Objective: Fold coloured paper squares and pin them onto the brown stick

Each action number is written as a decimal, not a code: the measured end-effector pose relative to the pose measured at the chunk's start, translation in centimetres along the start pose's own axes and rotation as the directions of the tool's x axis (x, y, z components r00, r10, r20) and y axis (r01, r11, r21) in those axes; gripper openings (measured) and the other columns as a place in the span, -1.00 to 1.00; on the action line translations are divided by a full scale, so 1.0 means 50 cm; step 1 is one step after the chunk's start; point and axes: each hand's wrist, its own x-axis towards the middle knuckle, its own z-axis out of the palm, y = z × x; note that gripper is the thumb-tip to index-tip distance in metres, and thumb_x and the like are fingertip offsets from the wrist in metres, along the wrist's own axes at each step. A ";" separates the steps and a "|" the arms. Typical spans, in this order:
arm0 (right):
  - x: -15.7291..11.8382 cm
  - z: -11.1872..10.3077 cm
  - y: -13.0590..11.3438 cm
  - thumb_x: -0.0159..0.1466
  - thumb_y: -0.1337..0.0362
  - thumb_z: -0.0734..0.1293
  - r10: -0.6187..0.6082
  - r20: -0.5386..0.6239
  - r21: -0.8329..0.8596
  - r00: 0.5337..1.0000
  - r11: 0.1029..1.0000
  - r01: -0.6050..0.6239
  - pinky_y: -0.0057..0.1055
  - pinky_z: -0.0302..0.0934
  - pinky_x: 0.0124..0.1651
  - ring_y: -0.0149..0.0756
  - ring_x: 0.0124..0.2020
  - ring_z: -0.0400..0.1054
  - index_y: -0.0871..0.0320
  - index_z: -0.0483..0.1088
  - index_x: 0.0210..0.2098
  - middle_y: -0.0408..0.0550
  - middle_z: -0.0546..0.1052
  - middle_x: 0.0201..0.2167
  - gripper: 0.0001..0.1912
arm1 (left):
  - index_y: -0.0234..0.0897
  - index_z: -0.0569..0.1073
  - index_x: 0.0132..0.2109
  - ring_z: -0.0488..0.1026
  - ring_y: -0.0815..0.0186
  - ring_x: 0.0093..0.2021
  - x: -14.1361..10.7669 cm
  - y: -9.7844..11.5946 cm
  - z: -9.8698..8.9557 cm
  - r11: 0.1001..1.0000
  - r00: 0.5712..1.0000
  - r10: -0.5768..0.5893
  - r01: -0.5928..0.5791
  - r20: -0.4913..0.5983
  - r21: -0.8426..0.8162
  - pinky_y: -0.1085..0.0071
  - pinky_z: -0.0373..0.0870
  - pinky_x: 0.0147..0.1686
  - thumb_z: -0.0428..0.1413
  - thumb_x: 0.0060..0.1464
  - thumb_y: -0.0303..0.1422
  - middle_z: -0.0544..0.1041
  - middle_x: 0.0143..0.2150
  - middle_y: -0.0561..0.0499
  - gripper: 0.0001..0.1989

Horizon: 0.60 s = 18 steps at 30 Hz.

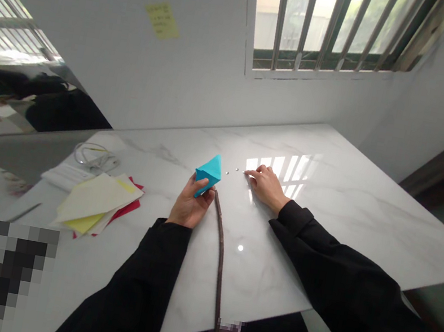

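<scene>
My left hand is shut on a blue folded paper shape, a pointed origami-like form held up at its fingertips. A thin dark brown cord or stick runs from just below that paper down across the marble table toward me, its near end hidden by a blurred patch. My right hand rests on the table, fingers slightly apart and holding nothing visible. Its fingertips are close to several tiny metallic beads lying in a line between the hands.
The white marble table has a glossy surface with window reflections. To the left lie a stack of cream, yellow and red paper sheets and a coiled white cable. Behind are a barred window, a yellow sticky note and a wall mirror.
</scene>
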 end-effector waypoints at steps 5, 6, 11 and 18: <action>0.000 -0.010 -0.018 0.49 0.35 0.20 -0.010 -0.079 0.199 0.997 0.980 0.026 -0.14 0.29 0.15 -0.10 -0.03 0.37 0.12 0.57 0.13 0.12 0.54 -0.07 -0.63 | -0.14 0.47 0.03 0.48 0.47 -0.36 0.005 -0.017 -0.005 0.976 0.994 0.102 -0.093 -0.033 0.196 0.59 0.46 -0.35 0.40 -0.20 -0.47 0.52 -0.25 0.14 -0.42; -0.002 -0.014 -0.028 0.51 0.29 0.19 -0.012 -0.107 0.277 0.994 0.960 0.041 -0.16 0.31 0.14 -0.14 -0.05 0.40 0.13 0.56 0.13 0.09 0.55 -0.08 -0.64 | -0.14 0.47 0.06 0.49 0.43 -0.35 0.008 -0.021 -0.007 0.957 0.989 0.142 -0.125 -0.050 0.261 0.56 0.47 -0.35 0.39 -0.18 -0.45 0.52 -0.25 0.12 -0.41; -0.033 -0.032 -0.094 0.32 -0.08 0.43 -0.023 -0.052 0.572 0.998 0.819 0.049 -0.27 0.42 -0.11 -0.25 -0.26 0.49 0.11 0.28 0.38 0.03 0.59 -0.05 -0.25 | -0.19 0.52 0.09 0.54 0.28 -0.26 0.018 -0.037 -0.015 0.845 0.960 0.277 -0.227 -0.035 0.484 0.45 0.52 -0.38 0.39 -0.09 -0.27 0.57 -0.15 -0.01 -0.45; -0.047 -0.021 -0.119 0.34 0.22 0.35 0.026 -0.185 0.536 0.982 0.841 0.079 -0.20 0.47 -0.10 -0.17 -0.15 0.47 0.10 0.19 0.43 0.16 0.49 0.20 -0.31 | -0.33 0.51 -0.22 0.49 0.30 -0.47 0.015 -0.043 -0.007 0.871 0.971 0.228 -0.172 -0.068 0.461 0.44 0.47 -0.54 0.33 0.06 -0.02 0.53 -0.41 -0.01 -0.57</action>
